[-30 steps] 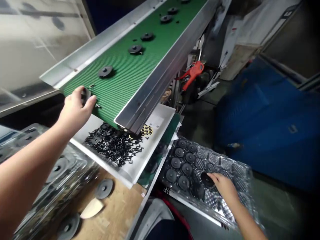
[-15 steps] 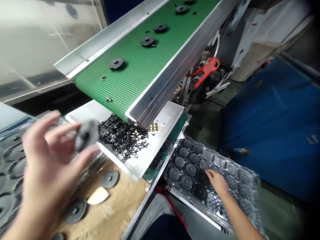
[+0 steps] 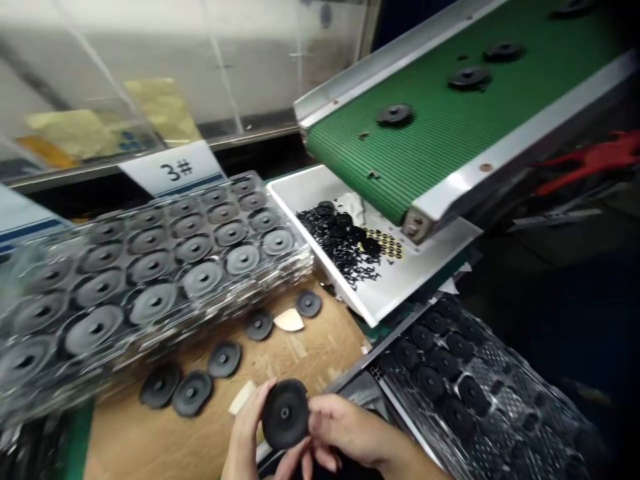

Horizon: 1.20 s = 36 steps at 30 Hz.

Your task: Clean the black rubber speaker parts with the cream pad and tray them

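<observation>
A round black plastic disc [image 3: 284, 427] with a small ring at its centre is held up between my hands, close to the bottom edge of the view. My left hand [image 3: 246, 433] grips its left side and lower rim. On the right rim, the bent fingers of my right hand [image 3: 345, 427] close against it. Several similar dark discs, such as this disc [image 3: 192, 393], lie loose on the brown board [image 3: 145, 443]. Two pale wedge-shaped pieces are there too, one being a wedge [image 3: 289, 321] between two discs.
Stacked clear trays [image 3: 280, 280] with grey discs stand left. A green conveyor [image 3: 425, 143] carries discs above a white tray [image 3: 370, 303] holding small black parts. At right lies a plastic tray [image 3: 505, 427] partly filled with black discs. A "3#" sign [image 3: 175, 167] stands behind.
The view has swung left. My right hand has left the tray at right and come to my left hand. My left hand has moved down and toward the middle; both now hold a disc.
</observation>
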Available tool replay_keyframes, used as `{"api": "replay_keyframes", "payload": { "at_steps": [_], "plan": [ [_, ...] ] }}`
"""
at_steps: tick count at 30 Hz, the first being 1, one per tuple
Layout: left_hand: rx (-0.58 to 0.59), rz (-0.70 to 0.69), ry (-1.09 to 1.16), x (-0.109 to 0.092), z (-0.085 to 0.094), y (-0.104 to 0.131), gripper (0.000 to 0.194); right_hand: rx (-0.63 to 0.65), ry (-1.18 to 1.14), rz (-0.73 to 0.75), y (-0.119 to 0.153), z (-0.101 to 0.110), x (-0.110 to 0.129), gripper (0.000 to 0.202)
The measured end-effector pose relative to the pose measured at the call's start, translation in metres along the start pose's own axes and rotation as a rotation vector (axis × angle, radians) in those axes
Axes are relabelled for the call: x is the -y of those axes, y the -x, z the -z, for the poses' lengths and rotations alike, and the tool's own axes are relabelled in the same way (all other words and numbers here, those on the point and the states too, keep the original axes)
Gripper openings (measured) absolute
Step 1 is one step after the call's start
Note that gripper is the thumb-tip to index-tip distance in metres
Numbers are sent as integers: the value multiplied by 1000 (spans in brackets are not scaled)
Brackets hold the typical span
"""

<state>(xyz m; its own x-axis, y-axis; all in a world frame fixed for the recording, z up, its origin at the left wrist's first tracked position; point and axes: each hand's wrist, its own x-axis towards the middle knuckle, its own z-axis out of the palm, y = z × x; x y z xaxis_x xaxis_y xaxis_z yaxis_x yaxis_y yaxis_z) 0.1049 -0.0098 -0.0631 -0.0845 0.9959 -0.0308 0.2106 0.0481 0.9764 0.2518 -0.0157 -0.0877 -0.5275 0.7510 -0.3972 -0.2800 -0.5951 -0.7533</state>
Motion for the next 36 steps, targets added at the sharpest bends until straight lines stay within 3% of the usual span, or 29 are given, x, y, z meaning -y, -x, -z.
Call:
{"api": "replay_keyframes", "payload": {
  "at_steps": [4, 8, 11, 13, 15, 18, 21, 23, 26, 29, 33, 36],
  "plan": [
    [-82, 142, 180, -9, 45, -9, 60, 94, 49, -9, -41, -37, 20, 58],
    [71, 433, 561, 6, 92, -10, 73, 230, 88, -124, -64, -61, 12, 62],
    [167, 595, 711, 18, 114, -3, 80, 293, 168, -224, -75, -80, -5, 73],
    [178, 671, 811, 22, 121, 1, 85, 296, 267, -258, -79, -87, -12, 79],
    [125, 682, 940, 25, 126, 3, 78, 219, 411, -238, -81, -87, -12, 74],
    [-22, 633, 1157, 35, 133, 3, 56, -75, 680, -88, -85, -72, -9, 47],
    [-96, 615, 1293, 43, 143, 2, 50, -306, 902, 87, -90, -53, -18, 41],
    [-108, 611, 1321, 45, 148, 1, 53, -338, 994, 173, -93, -45, -29, 34],
    [-121, 604, 1318, 43, 153, 0, 57, -273, 1060, 253, -98, -48, -33, 22],
    [-121, 598, 1287, 37, 153, -4, 60, -217, 1080, 283, -109, -72, -10, 14],
    [-124, 577, 1198, 28, 149, -9, 66, -219, 1054, 408, -116, -134, 34, 22],
    [-98, 590, 1178, 22, 150, -12, 61, -17, 1063, 559, -110, -171, 54, 28]
  ]
}}
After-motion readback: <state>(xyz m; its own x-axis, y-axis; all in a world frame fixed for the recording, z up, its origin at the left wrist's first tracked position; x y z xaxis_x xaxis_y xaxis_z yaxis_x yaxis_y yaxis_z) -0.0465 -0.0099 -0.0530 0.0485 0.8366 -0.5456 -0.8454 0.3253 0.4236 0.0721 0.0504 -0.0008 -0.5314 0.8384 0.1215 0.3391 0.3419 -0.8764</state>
